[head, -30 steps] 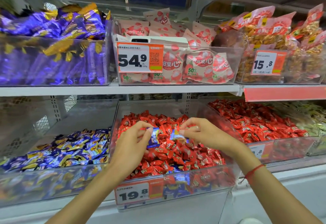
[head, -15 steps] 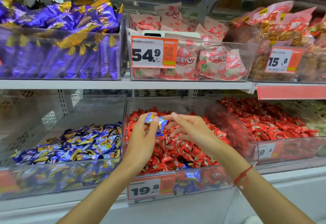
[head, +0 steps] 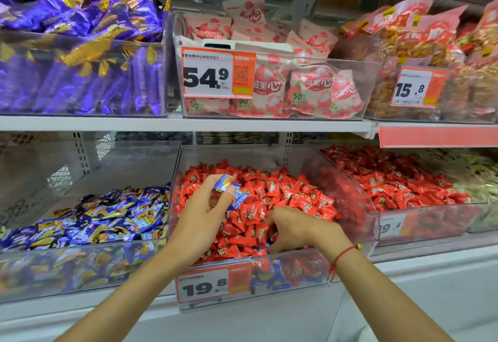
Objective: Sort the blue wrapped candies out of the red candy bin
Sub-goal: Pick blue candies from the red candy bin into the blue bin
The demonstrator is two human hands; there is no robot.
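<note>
A clear bin (head: 310,271) on the lower shelf holds a heap of red wrapped candies (head: 283,193). Above the heap my left hand (head: 199,217) pinches blue wrapped candies (head: 231,189) between thumb and fingertips. My right hand (head: 293,228) is lower, near the bin's front, with its curled fingers dug into the red candies; whatever they grip is hidden. More blue wrappers (head: 269,278) show through the bin's front wall, low down. To the left stands another clear bin (head: 89,266) with blue candies (head: 107,217).
A second bin of red candies (head: 390,180) stands to the right. The upper shelf (head: 188,123) carries bins of purple packets (head: 80,45), pink bags (head: 310,85) and snack bags (head: 431,45). Price tags (head: 204,286) hang on the bin fronts.
My right hand has let go of the blue candies and dropped down into the red heap at the bin's front. My left hand keeps the blue candies raised.
</note>
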